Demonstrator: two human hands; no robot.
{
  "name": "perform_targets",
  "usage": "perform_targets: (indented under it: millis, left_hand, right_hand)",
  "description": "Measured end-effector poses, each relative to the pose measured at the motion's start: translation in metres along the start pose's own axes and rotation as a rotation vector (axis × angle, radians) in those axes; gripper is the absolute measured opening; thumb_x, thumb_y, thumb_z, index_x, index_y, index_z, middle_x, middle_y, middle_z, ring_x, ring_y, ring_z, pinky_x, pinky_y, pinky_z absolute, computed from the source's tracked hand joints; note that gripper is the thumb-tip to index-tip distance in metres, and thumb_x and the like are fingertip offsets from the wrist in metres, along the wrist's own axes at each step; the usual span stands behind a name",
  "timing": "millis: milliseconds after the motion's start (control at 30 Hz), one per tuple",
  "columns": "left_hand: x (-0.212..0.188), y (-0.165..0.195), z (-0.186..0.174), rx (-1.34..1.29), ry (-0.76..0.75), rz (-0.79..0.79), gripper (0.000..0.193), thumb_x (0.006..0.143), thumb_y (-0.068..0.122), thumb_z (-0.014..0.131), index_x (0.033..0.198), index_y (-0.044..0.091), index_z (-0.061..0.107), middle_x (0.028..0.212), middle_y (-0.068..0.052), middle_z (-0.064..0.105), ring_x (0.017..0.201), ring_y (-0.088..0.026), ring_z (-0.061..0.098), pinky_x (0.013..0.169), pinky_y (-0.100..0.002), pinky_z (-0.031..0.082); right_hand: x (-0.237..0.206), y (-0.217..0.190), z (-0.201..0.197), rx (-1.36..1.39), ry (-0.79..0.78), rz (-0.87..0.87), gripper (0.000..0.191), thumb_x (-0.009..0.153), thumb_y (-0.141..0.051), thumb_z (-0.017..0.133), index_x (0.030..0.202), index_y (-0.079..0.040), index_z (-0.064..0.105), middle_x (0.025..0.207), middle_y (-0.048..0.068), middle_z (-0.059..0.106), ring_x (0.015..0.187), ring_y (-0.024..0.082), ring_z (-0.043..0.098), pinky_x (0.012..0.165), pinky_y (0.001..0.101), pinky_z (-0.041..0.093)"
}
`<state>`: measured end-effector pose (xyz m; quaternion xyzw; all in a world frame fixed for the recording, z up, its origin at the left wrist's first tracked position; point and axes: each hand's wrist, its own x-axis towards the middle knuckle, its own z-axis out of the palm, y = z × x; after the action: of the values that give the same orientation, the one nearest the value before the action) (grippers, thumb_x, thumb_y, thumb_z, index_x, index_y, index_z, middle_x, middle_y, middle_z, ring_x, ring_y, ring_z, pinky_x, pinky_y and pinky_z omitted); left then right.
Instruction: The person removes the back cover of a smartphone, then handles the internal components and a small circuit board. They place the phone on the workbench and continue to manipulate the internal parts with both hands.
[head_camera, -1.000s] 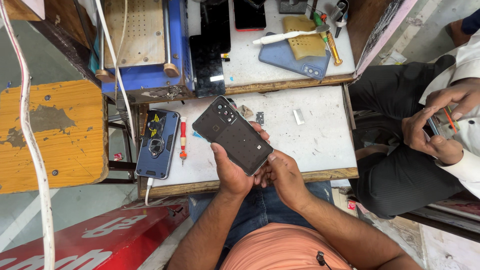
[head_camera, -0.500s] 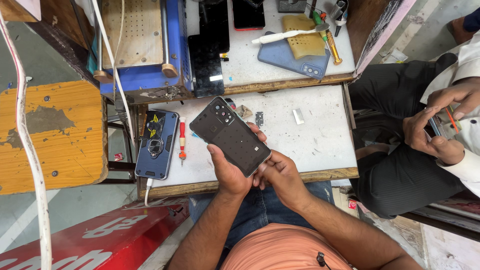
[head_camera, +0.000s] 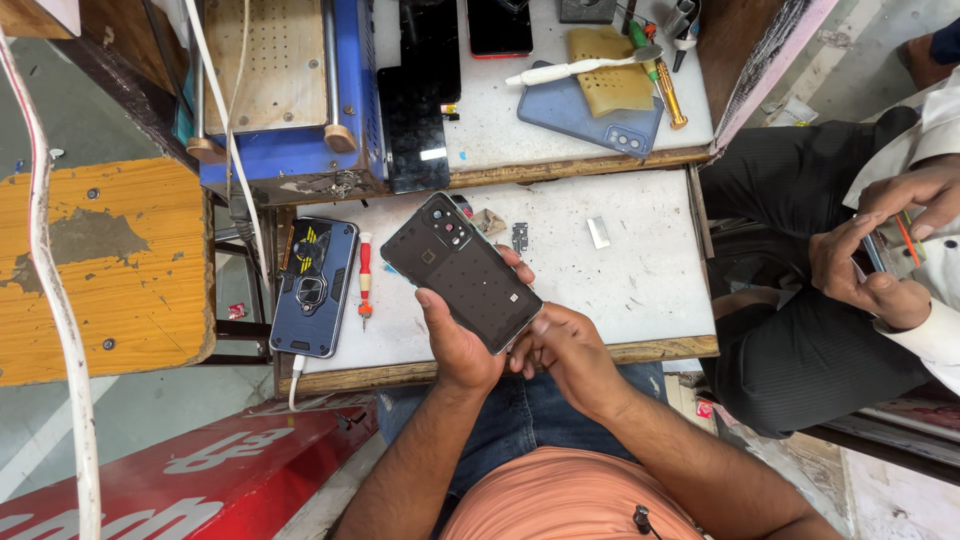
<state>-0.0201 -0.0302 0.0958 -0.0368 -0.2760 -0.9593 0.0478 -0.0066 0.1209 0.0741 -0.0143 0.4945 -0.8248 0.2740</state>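
While both hands grip it, the black phone (head_camera: 460, 271) hovers above the bench (head_camera: 640, 270).
Left hand (head_camera: 457, 340) fingers clamp its edge; right hand (head_camera: 566, 352) fingers pinch its lower corner.

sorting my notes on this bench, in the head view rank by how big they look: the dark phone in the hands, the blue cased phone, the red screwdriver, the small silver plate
1. Dark phone and blue cased phone: alike; the held one is nearer the camera, so unranked.
2. Red screwdriver.
3. Small silver plate.

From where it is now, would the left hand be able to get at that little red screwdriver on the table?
Probably yes. The red screwdriver lies bare on the table, close beside the left hand, nothing between them. But that hand is gripping the black phone, so it would need to let go first.
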Motion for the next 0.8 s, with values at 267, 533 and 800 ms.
perform_targets:
  millis: [267, 533, 800]
  left_hand:
    - [-0.003, 0.002, 0.002, 0.006, 0.013, 0.002, 0.087, 0.098, 0.078, 0.048, 0.146, 0.006, 0.042, 0.121, -0.017, 0.058, 0.111, -0.028, 0.061, 0.085, -0.039, 0.060]
    - [-0.001, 0.007, 0.006, 0.023, 0.025, 0.015, 0.089, 0.093, 0.077, 0.051, 0.154, 0.012, 0.038, 0.120, -0.017, 0.057, 0.110, -0.027, 0.061, 0.081, -0.036, 0.061]
    - [-0.004, 0.003, 0.002, 0.031, -0.016, -0.001, 0.090, 0.096, 0.079, 0.051, 0.145, 0.003, 0.042, 0.124, -0.017, 0.058, 0.115, -0.026, 0.061, 0.080, -0.035, 0.060]
  right_hand:
    - [0.000, 0.005, 0.000, -0.062, 0.049, 0.019, 0.023, 0.105, -0.016, 0.054, 0.105, 0.002, 0.069, 0.081, 0.011, 0.072, 0.071, 0.013, 0.068, 0.061, 0.0261, 0.052]
    - [-0.003, 0.004, 0.010, -0.043, -0.004, -0.016, 0.015, 0.098, -0.008, 0.059, 0.106, 0.001, 0.068, 0.087, 0.010, 0.072, 0.077, 0.014, 0.069, 0.064, 0.0283, 0.055]
    - [-0.001, 0.012, 0.003, 0.004, 0.043, -0.037, 0.029, 0.108, -0.020, 0.052, 0.093, 0.001, 0.067, 0.080, 0.014, 0.073, 0.069, 0.015, 0.068, 0.062, 0.0279, 0.055]
